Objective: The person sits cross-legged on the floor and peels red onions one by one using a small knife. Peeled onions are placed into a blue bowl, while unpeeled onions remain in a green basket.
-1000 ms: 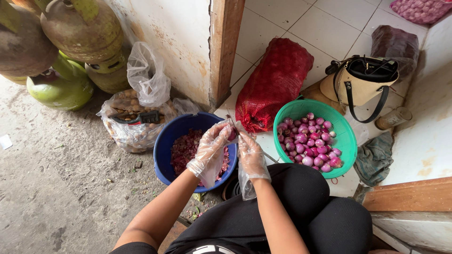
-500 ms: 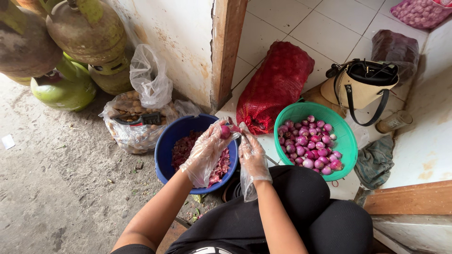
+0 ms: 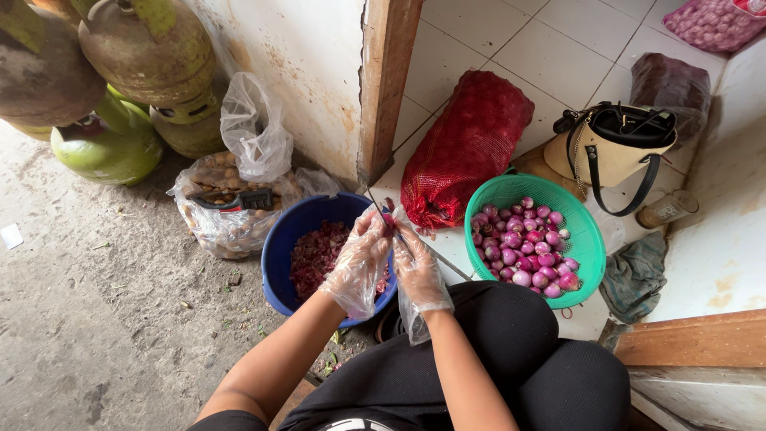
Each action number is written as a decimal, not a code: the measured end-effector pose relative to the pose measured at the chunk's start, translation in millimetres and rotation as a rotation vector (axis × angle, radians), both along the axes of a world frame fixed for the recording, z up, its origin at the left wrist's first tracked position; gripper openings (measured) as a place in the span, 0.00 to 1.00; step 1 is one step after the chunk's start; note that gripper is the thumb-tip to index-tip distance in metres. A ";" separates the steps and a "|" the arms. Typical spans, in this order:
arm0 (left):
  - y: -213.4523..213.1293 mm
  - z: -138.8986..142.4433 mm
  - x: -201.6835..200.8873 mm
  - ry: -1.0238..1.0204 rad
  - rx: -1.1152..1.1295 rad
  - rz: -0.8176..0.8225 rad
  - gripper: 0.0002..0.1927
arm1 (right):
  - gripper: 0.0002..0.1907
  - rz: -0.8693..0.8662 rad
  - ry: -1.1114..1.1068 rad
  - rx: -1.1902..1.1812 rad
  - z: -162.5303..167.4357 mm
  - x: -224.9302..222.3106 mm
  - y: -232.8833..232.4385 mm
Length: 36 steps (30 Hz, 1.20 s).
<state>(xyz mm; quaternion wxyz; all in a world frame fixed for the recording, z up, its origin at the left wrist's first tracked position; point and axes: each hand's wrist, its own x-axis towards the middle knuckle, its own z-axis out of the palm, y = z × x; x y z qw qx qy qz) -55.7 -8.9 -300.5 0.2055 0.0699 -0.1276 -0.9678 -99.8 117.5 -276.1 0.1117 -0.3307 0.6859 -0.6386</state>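
Both hands wear loose clear plastic gloves and are closed together over the round blue plastic tub (image 3: pixel 279 247) of reddish peelings: the left hand (image 3: pixel 361 259) pinches a small red shallot (image 3: pixel 388 220), and the right hand (image 3: pixel 416 267) is wrapped around a thin dark-bladed knife (image 3: pixel 375 203) set against it. Peeled shallots fill the green plastic basket (image 3: pixel 487 199) just beside a red mesh sack (image 3: pixel 467 144). With slack glove film bunched near the blade, the knife could likely slip or snag and nick a finger.

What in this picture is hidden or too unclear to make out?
- Head view: what the left hand and right hand pinch; loose plastic gloves cover the grip.
- Blue basin: near rim hidden by the hands.
- Pink netted sack: cut by the top edge.
- Dark bag: contents not visible.
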 end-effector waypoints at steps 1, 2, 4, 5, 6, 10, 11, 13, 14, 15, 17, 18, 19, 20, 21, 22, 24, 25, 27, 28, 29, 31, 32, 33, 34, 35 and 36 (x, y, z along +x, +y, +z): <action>-0.1 -0.5 -1.0 -0.021 0.002 0.001 0.14 | 0.19 0.005 0.108 -0.036 -3.0 -2.1 0.1; -0.2 0.0 -1.2 -0.039 -0.003 0.007 0.13 | 0.19 -0.017 -0.025 0.024 -6.4 -2.7 -0.8; 0.7 2.2 -2.4 -0.072 -0.012 0.018 0.13 | 0.21 -0.055 -0.289 0.146 -13.6 -8.8 1.8; 0.8 4.4 -1.3 -0.076 -0.029 0.017 0.13 | 0.22 -0.018 -0.346 0.099 -16.9 -9.0 2.7; 1.2 6.1 -1.1 -0.080 -0.046 0.017 0.13 | 0.23 0.019 -0.402 0.052 -20.5 -10.3 3.9; 6.5 12.6 2.2 -0.049 -0.073 0.033 0.13 | 0.20 0.042 0.104 -0.066 -27.4 -12.5 6.1; 7.9 12.5 2.0 -0.055 -0.061 0.043 0.12 | 0.18 0.002 0.137 -0.038 -28.3 -12.6 5.1; 10.3 11.5 0.6 -0.067 -0.040 0.062 0.12 | 0.14 -0.080 0.202 0.017 -28.8 -12.8 4.4; 10.6 10.9 0.0 -0.055 -0.035 0.062 0.13 | 0.16 -0.077 0.091 0.025 -28.8 -12.5 4.5; 10.0 10.1 -0.5 -0.043 -0.029 0.060 0.13 | 0.17 -0.073 -0.020 0.032 -28.7 -11.8 4.3; 7.8 10.3 -0.5 -0.052 -0.029 0.040 0.13 | 0.19 -0.079 -0.174 0.067 -27.6 -11.7 5.1; 5.6 11.8 1.4 -0.074 -0.034 0.021 0.14 | 0.19 -0.090 -0.219 0.094 -26.5 -11.0 5.5; 5.4 13.7 1.4 -0.096 -0.038 0.005 0.14 | 0.19 -0.098 -0.264 0.121 -25.9 -12.7 7.0; 4.7 16.7 2.9 -0.083 -0.037 -0.005 0.15 | 0.18 -0.112 -0.257 0.083 -24.6 -13.3 7.7; 4.1 21.0 4.2 -0.070 -0.035 -0.015 0.16 | 0.17 -0.125 -0.249 0.044 -23.2 -15.0 8.1; 3.1 24.2 6.0 -0.057 -0.033 -0.025 0.17 | 0.16 -0.140 -0.241 0.006 -23.6 -16.6 7.8; 1.7 31.3 16.5 -0.060 -0.090 -0.047 0.17 | 0.16 -0.098 -0.285 -0.087 -23.2 -17.7 8.3; 0.7 34.2 20.6 -0.061 -0.118 -0.059 0.17 | 0.16 -0.079 -0.307 -0.134 -23.8 -18.8 9.3; -3.4 38.5 25.6 -0.008 -0.104 -0.115 0.18 | 0.17 -0.080 -0.430 -0.166 -25.5 -21.0 11.4; -5.6 39.8 27.2 0.018 -0.097 -0.141 0.19 | 0.18 -0.078 -0.493 -0.182 -26.1 -21.7 11.4; -6.8 40.6 28.2 0.002 -0.127 -0.141 0.18 | 0.18 -0.063 -0.476 -0.164 -26.2 -21.9 11.4; -7.8 41.6 29.8 -0.032 -0.186 -0.144 0.18 | 0.18 -0.037 -0.442 -0.129 -24.4 -20.3 11.1; -7.5 41.9 30.1 -0.081 -0.222 -0.123 0.18 | 0.19 0.014 -0.465 -0.128 -22.9 -18.9 10.5; -6.1 42.5 31.1 -0.131 -0.257 -0.101 0.18 | 0.20 0.065 -0.489 -0.127 -20.4 -16.6 11.0; -4.4 43.4 32.1 -0.180 -0.292 -0.080 0.19 | 0.21 0.117 -0.512 -0.126 -17.5 -14.0 11.7; -3.2 43.7 34.4 -0.130 -0.341 -0.057 0.19 | 0.21 0.126 -0.483 -0.098 -15.9 -11.1 11.8; -1.1 43.8 36.5 -0.079 -0.390 -0.034 0.19 | 0.22 0.136 -0.453 -0.069 -15.3 -9.1 12.3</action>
